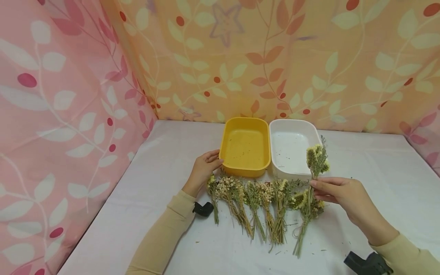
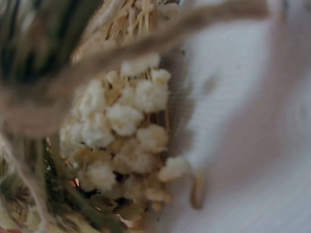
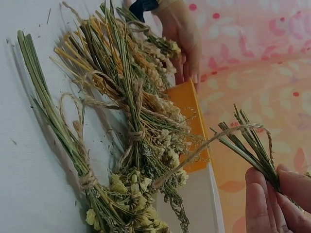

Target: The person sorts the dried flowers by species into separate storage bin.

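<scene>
Beside the yellow plastic tub (image 1: 244, 172), my left hand (image 1: 202, 172) touches its left wall near the front corner, fingers fairly straight. My right hand (image 1: 345, 196) pinches a small dried flower bunch (image 1: 317, 160) by its stems, with pale yellow blooms up, over the white tub's front right corner. In the right wrist view the cut stem ends (image 3: 250, 153) stick out past the fingers, with a loop of twine. Several twine-tied dried bunches (image 1: 254, 194) lie in a row before the tubs. White blossoms (image 2: 124, 119) fill the blurred left wrist view.
The white tub (image 1: 282, 172) stands right of the yellow one, side by side, with small plant bits on both floors. Loose stem bits dot the white tablecloth (image 1: 165, 152). Behind hangs an orange leaf-patterned cloth (image 1: 220, 57); a pink one (image 1: 68, 114) borders the left.
</scene>
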`<state>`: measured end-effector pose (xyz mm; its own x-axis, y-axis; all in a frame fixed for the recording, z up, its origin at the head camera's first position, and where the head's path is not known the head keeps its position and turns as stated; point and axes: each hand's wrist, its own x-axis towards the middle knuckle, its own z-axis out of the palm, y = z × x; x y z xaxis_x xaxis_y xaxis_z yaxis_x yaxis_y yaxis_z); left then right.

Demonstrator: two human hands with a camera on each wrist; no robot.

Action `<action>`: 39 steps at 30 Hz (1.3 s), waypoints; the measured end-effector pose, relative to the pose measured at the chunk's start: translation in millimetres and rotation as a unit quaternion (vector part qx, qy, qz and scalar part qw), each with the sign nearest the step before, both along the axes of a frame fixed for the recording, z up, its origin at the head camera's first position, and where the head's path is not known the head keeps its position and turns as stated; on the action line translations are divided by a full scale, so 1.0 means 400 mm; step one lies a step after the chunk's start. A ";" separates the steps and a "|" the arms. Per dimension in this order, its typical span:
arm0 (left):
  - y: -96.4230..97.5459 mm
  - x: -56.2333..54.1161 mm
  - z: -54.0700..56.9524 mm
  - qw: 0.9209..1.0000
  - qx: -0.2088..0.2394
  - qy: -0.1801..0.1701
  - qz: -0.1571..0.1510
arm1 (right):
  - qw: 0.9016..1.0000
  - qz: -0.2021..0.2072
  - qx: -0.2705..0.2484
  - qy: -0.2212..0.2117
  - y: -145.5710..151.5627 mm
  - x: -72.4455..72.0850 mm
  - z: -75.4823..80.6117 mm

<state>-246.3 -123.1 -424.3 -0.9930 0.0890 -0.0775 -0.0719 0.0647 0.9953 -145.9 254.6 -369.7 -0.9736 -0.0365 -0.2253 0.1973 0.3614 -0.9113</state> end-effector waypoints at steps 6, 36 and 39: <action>0.000 -0.001 -0.002 1.000 -0.002 0.005 0.000 | 1.000 0.007 -0.011 0.001 0.000 -0.025 0.010; 0.005 -0.005 -0.008 0.999 0.037 -0.022 0.003 | 0.997 0.017 -0.070 0.009 0.005 -0.182 0.060; 0.004 -0.004 -0.006 0.999 0.035 -0.021 0.003 | 0.996 0.015 -0.088 0.007 0.002 -0.198 0.059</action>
<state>-248.0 -121.6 -426.6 -0.9895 0.0895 -0.1131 -0.1140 -0.0046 0.9935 -225.2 255.3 -346.2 -0.9745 -0.1034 -0.1994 0.1759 0.2009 -0.9637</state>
